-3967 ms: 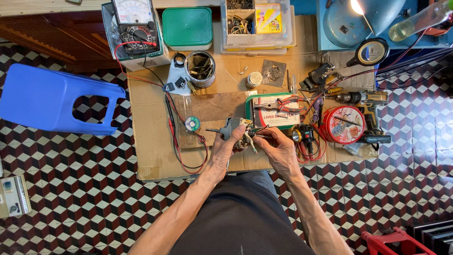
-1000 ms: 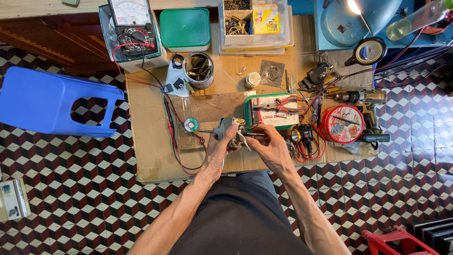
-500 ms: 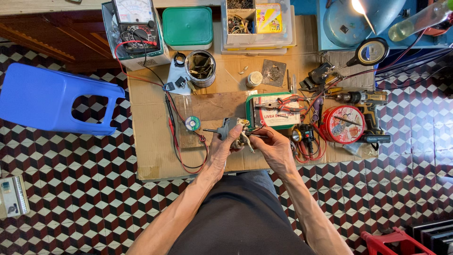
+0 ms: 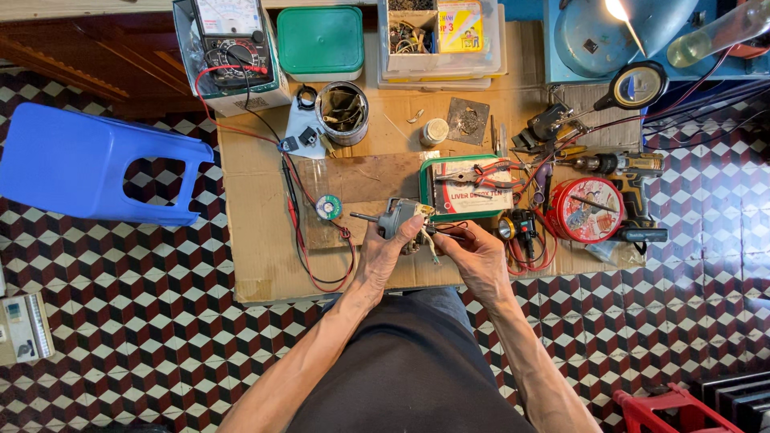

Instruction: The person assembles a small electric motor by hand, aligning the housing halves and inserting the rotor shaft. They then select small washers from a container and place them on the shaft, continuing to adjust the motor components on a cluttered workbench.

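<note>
On cardboard (image 4: 265, 256) over checkered floor (image 4: 120, 321), our left hand (image 4: 383, 255) grips a small motor (image 4: 397, 216); at three o'clock, our right hand (image 4: 477, 258) pinches its wires (image 4: 433, 250).

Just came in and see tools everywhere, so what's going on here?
A person sits over a cardboard sheet on the floor. The left hand holds a small motor; the right hand holds a thin tool at its wires. A multimeter, pliers and a drill lie around.

Small grey motor (image 4: 399, 217), shaft pointing left, pale wires trailing, held above cardboard-covered bench.
</note>
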